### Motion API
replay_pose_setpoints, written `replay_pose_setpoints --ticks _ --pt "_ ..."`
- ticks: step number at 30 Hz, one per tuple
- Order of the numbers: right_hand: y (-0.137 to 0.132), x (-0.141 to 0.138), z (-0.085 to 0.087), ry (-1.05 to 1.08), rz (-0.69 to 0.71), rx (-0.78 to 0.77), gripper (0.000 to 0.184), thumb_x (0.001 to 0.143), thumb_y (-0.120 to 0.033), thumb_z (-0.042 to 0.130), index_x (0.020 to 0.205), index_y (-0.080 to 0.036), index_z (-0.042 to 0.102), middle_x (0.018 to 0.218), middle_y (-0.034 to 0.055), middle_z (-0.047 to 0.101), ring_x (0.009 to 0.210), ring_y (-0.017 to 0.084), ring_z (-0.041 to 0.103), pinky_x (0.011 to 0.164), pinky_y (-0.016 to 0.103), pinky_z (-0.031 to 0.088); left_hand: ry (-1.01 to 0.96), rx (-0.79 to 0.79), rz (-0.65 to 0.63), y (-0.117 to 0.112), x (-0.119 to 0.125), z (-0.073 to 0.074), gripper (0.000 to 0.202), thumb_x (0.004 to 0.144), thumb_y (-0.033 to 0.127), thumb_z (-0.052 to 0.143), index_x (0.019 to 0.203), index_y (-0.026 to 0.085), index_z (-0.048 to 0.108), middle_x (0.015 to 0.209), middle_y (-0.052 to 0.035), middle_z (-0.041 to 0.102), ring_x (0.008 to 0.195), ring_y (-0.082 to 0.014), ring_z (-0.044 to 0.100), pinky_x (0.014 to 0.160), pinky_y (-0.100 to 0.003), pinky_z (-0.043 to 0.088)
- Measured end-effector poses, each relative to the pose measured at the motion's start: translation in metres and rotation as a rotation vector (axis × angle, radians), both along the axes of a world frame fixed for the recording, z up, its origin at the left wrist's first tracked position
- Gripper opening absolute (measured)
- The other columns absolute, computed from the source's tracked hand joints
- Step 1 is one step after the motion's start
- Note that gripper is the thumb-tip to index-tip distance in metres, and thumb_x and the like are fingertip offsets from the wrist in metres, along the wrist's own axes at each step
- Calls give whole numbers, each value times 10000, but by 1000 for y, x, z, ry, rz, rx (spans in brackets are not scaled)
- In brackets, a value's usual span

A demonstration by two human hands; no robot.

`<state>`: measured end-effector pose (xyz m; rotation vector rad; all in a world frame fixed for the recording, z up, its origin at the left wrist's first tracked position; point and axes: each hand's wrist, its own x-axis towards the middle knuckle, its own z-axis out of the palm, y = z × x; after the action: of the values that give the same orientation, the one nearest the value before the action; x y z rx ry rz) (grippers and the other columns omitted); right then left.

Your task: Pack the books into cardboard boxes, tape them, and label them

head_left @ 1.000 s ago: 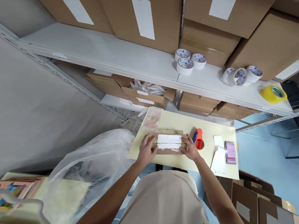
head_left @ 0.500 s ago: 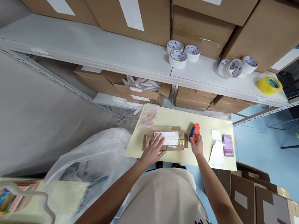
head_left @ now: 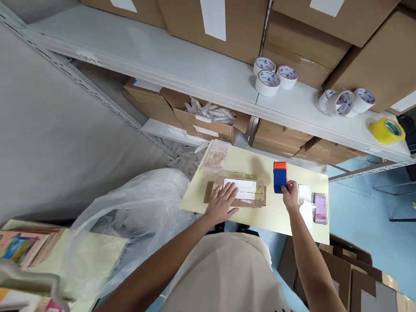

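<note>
Currently, left hand (head_left: 222, 206) lies spread on the labelled cardboard box (head_left: 249, 190), which extends rightward past it; further right, an orange-and-blue tape dispenser (head_left: 280, 177), pinched at its lower right corner by right hand (head_left: 290, 194).

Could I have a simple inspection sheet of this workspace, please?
Surface: pale table, partly covered.
Job's things: labelled cardboard package; orange-and-blue tape dispenser.
Clutter: white papers and a blurred purple item towards the table's right end.
Hands: left hand rests on the package; right hand holds the dispenser.
Cables: nothing seen.
Surroundings: shelving with cardboard boxes and tape rolls; translucent plastic left of the table.
</note>
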<state>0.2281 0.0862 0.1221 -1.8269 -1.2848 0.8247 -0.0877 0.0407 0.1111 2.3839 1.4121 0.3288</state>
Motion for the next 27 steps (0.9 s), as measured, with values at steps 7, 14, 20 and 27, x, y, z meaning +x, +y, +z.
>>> replay_pose_setpoints --ticks 7,14,20,27 --pt "14 -57 71 177 157 90 193 843 -438 436 794 -254 402 696 -15 444 639 168 451 586 285 391 -108 0 -20 -1 4 1 679 870 461 595 1479 200 447 1571 -152 376 1473 -331 317 1210 -524 160" --pt "11 -80 57 148 297 -68 339 801 -559 497 688 -244 438 607 -33 437 581 151 425 557 284 378 -541 -238 144 6 8 7 459 945 437 423 1281 210 637 1416 -103 591 1404 -284 441 1195 -524 251" --pt "7 -68 60 151 346 -41 405 807 -625 478 670 -247 423 590 -30 418 560 148 410 537 290 391 -1090 -625 482 24 30 27 521 943 556 426 1244 184 631 1179 -141 726 1071 -247 700 887 -393 566" --pt "2 -76 76 16 424 -35 421 800 -649 499 691 -247 437 585 -28 458 542 146 424 520 284 362 -1189 -755 577 40 27 45 224 802 398 683 789 180 730 794 -43 767 780 -201 732 760 -339 600"
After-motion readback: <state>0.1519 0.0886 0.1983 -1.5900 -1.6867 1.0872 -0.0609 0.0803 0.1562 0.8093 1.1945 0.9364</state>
